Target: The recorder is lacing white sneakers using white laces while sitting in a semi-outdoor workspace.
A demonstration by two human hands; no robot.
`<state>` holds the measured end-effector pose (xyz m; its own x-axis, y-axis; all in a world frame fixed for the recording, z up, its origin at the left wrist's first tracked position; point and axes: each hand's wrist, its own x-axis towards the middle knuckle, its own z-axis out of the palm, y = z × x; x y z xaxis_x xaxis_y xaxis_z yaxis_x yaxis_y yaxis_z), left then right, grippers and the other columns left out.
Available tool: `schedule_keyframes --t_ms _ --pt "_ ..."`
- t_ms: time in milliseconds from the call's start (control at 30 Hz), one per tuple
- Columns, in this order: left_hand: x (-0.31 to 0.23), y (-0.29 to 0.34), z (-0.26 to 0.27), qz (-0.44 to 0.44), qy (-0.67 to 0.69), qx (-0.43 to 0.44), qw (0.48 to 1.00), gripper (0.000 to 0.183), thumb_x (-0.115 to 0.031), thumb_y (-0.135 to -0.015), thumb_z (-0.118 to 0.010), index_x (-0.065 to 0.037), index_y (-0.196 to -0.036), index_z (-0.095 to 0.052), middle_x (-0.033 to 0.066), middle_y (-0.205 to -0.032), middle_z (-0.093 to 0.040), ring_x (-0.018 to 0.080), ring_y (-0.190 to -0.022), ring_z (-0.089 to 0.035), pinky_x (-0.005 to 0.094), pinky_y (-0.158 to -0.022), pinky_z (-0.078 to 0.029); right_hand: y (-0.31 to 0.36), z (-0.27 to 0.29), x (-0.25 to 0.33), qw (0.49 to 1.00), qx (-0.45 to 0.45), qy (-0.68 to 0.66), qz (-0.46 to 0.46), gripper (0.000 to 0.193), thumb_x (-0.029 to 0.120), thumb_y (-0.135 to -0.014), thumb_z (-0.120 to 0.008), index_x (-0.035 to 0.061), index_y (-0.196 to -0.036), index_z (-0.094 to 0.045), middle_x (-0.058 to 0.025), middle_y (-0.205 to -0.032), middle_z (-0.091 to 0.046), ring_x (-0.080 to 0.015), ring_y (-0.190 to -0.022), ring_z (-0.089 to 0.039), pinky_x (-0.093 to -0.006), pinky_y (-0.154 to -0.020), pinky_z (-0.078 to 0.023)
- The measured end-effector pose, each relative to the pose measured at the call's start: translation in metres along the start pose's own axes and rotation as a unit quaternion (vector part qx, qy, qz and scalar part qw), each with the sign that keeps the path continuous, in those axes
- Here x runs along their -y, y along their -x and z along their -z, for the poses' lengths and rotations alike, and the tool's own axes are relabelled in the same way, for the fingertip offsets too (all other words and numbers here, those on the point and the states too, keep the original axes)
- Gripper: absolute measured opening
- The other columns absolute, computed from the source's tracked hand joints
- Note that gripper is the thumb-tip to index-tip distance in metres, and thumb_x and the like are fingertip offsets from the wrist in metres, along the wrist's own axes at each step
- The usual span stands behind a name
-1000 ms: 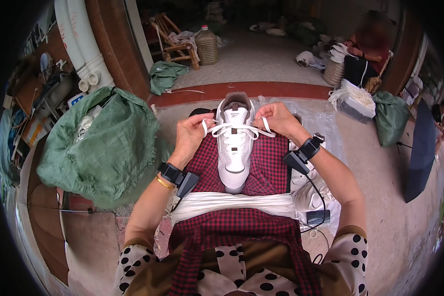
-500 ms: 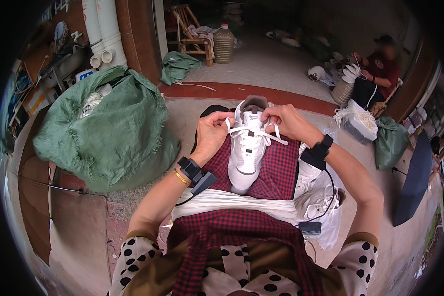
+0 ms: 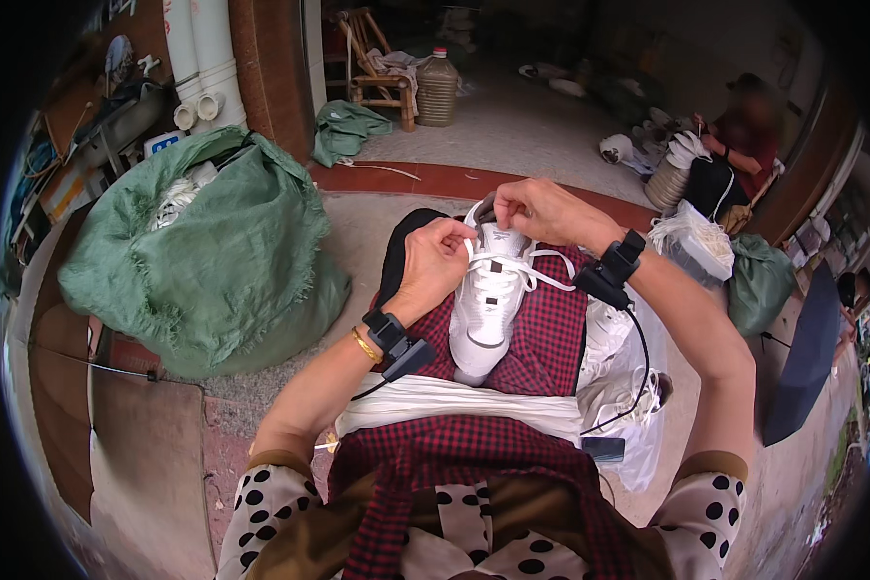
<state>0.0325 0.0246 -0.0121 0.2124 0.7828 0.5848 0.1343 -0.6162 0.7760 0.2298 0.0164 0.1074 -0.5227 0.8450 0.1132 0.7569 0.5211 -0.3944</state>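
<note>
A white sneaker (image 3: 483, 324) lies across my lap, toe toward me, on a red-and-black checked cloth (image 3: 541, 338). Its white shoelace (image 3: 501, 259) is tied in a bow over the upper tongue. With fingers pinched, my left hand (image 3: 437, 263) holds the lace at the bow's left side. My right hand (image 3: 546, 213) is closed at the top of the shoe, gripping around the tongue and collar; its fingertips are partly hidden. To the right of the shoe a lace loop hangs free.
On the left stands a big green sack (image 3: 213, 261) with white laces in its mouth. White shoes (image 3: 619, 396) in clear plastic lie by my right side. Farther right are a lace-filled bag (image 3: 691, 237), a green sack (image 3: 759, 280) and a seated person (image 3: 744, 145). A cable hangs from my right wrist device.
My right hand has left the bow's right side and moved up to the shoe's tongue and collar. My left hand has shifted slightly right, still at the lace.
</note>
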Motion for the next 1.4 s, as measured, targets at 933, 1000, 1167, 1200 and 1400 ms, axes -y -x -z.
schedule_keyframes --t_ms 933,1000,1167,1200,1400 --pt "-0.036 -0.005 0.032 -0.128 -0.047 0.079 0.988 0.023 -0.004 -0.079 -0.064 -0.002 -0.101 -0.069 0.0087 -0.103 -0.064 0.0241 -0.103 -0.058 0.0353 -0.088 -0.047 0.068 0.009 -0.028 0.996 -0.037 0.024 -0.077 0.051 0.022 -0.077 -0.079 0.0135 -0.123 -0.060 0.0009 -0.072 -0.059 -0.0123 -0.071 -0.057 -0.0297 -0.069 -0.049" --pt "-0.043 -0.012 0.026 -0.184 -0.136 0.103 0.968 0.017 -0.006 -0.079 -0.064 -0.003 -0.095 -0.071 0.0099 -0.098 -0.064 0.0254 -0.095 -0.058 0.0358 -0.084 -0.046 0.063 0.000 -0.031 0.991 0.049 -0.046 -0.116 0.048 0.025 -0.079 -0.078 0.0138 -0.123 -0.060 0.0000 -0.074 -0.061 -0.0117 -0.069 -0.057 -0.0290 -0.068 -0.048" --pt "-0.044 -0.030 -0.013 -0.157 -0.276 0.217 0.923 0.014 -0.015 -0.081 -0.067 -0.008 -0.089 -0.077 0.0071 -0.081 -0.061 0.0253 -0.083 -0.054 0.0423 -0.083 -0.035 0.048 -0.018 -0.049 0.994 0.006 -0.096 -0.059 0.034 0.028 -0.078 -0.082 0.0090 -0.097 -0.061 0.0010 -0.070 -0.061 -0.0082 -0.065 -0.054 -0.0262 -0.064 -0.043" --pt "-0.042 -0.033 -0.019 -0.167 -0.274 0.212 0.923 0.014 -0.015 -0.081 -0.067 -0.008 -0.089 -0.077 0.0071 -0.081 -0.061 0.0253 -0.083 -0.054 0.0423 -0.083 -0.035 0.047 -0.019 -0.053 0.994 0.001 -0.096 -0.056 0.034 0.028 -0.078 -0.082 0.0090 -0.097 -0.061 0.0010 -0.070 -0.061 -0.0082 -0.065 -0.054 -0.0262 -0.064 -0.043" --pt "-0.033 -0.044 -0.028 -0.132 -0.215 0.249 0.935 0.012 -0.013 -0.080 -0.067 -0.008 -0.087 -0.075 0.0070 -0.084 -0.059 0.0258 -0.087 -0.054 0.0421 -0.082 -0.033 0.047 -0.028 -0.072 0.980 -0.026 -0.196 -0.035 0.033 0.024 -0.072 -0.086 0.0101 -0.094 -0.066 0.0010 -0.069 -0.064 -0.0092 -0.065 -0.056 -0.0287 -0.062 -0.044"
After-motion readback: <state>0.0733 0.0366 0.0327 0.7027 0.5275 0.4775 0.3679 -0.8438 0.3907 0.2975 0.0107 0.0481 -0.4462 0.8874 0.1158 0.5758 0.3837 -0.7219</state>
